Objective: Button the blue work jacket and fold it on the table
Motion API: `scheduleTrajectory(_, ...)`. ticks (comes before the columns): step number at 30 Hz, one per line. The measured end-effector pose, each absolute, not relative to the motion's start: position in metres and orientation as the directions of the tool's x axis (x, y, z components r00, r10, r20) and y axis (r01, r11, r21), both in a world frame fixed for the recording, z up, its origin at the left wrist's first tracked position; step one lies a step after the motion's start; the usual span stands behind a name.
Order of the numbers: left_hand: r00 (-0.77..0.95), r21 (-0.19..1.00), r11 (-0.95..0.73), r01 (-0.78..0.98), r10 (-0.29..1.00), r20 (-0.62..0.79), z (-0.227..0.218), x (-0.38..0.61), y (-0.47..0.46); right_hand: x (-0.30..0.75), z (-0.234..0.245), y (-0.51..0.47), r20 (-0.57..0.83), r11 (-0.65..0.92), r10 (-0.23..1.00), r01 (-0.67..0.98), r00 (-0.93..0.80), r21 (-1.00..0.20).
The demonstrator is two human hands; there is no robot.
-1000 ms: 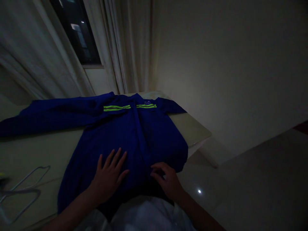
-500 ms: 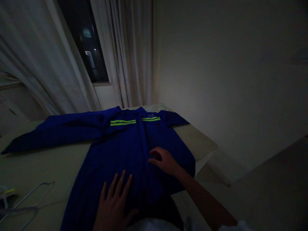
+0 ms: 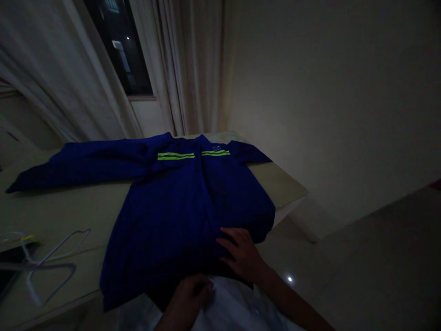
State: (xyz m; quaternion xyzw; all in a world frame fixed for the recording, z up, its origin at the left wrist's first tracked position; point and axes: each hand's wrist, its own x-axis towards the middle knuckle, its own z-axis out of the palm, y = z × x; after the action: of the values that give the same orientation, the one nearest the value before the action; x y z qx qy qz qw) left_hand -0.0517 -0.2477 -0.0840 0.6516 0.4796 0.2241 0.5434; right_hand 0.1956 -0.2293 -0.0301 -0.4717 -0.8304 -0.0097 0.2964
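I see the lime-striped blue cloth jacket point(image 3: 172, 202) extending ahead; right hand point(image 3: 243, 253) nearer, unclenched; left hand point(image 3: 191, 293) curled, grasp indeterminable.

A blue jacket point(image 3: 165, 216) is spread across a pale surface point(image 3: 76, 207), draped over its near edge; at left, hanger wire point(image 3: 51, 266) and a partly cropped dark object point(image 3: 7, 280) are seen.
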Motion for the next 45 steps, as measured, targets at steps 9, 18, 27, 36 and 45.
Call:
scheduleTrajectory(9, 0.143, 0.767, 0.609, -0.201, 0.793, -0.593, -0.073, -0.023, -0.227, 0.185, -0.038, -0.229, 0.693, 0.586, 0.668, 0.766, -0.273, -0.263)
scheduleTrajectory(18, 0.042, 0.909, 0.412, -0.067, 0.911, -0.41, -0.017, -0.007, -0.225, 0.184, -0.032, -0.233, 0.726, 0.605, 0.629, 0.761, -0.277, -0.234)
scheduleTrajectory(27, -0.019, 0.85, 0.402, -0.339, 0.901, -0.434, -0.018, -0.016, -0.225, 0.179, -0.04, -0.228, 0.678, 0.622, 0.633, 0.767, -0.373, -0.158)
scheduleTrajectory(36, -0.165, 0.93, 0.327, -0.167, 0.921, -0.353, -0.005, -0.01, -0.219, 0.164, -0.04, -0.227, 0.787, 0.564, 0.614, 0.733, -0.064, -0.38)
scheduleTrajectory(45, -0.209, 0.95, 0.305, -0.061, 0.927, -0.311, -0.006, -0.003, -0.221, 0.156, -0.032, -0.232, 0.803, 0.556, 0.583, 0.781, -0.121, -0.285)
